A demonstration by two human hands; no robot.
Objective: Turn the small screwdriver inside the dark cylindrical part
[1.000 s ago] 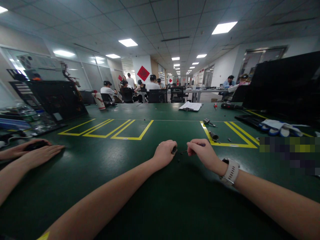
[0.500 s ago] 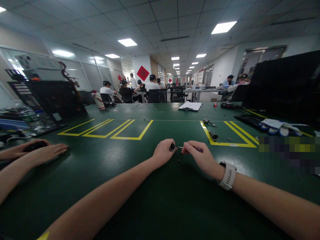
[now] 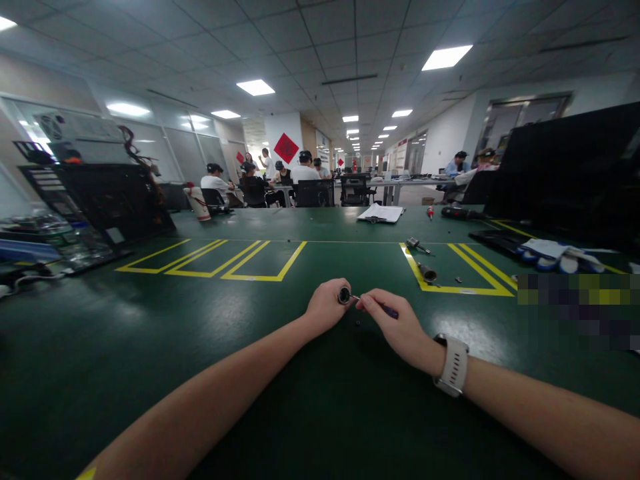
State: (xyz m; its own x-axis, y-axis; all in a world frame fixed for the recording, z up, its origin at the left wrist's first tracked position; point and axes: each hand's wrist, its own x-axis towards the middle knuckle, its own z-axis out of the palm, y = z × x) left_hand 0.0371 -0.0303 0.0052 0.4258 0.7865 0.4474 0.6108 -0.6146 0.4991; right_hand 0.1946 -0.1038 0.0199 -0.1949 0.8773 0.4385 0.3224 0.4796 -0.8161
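My left hand (image 3: 326, 308) is wrapped round a dark metal cylinder (image 3: 344, 295), whose round open end faces me. In my right hand (image 3: 393, 323) is a screwdriver with a dark purple handle (image 3: 389, 311); its thin shaft points left and meets the right side of the cylinder's rim. Whether the tip sits inside the rim is too small to tell. Just below the hands a small dark part (image 3: 357, 323) lies on the green table (image 3: 280, 400).
Inside the right yellow outline lie another metal cylinder (image 3: 427, 272), a metal part with a shaft (image 3: 417, 246) and a small piece (image 3: 459, 280). Farther off are a clipboard (image 3: 381, 213), a power drill (image 3: 463, 213) and white-blue gloves (image 3: 560, 256). A black rack (image 3: 115, 200) stands left.
The other person's hands and the dark object under them have left the table's left side. My right hand has moved slightly left and down, with the screwdriver closer to the cylinder.
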